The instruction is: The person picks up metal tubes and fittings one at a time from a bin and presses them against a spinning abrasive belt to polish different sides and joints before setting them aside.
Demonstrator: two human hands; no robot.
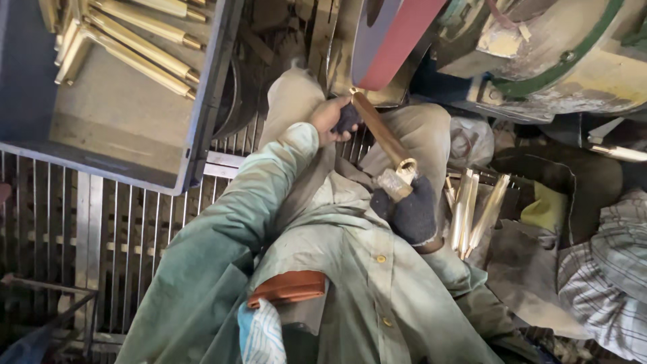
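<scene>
Your left hand (331, 118) and gloved right hand (411, 212) both clamp the brass tube (381, 131) over your lap. Long axis diagonal, far end touching the red sanding belt (397, 40). Grey crate (212, 101) of tubes sits left.

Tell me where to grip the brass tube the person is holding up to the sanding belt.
Grip the brass tube at its two ends, as both hands do: the left hand near the tip at the belt, the gloved right hand at the open lower end. It is long, round and slanted, so come from the sides, probably leaving the middle clear.
</scene>
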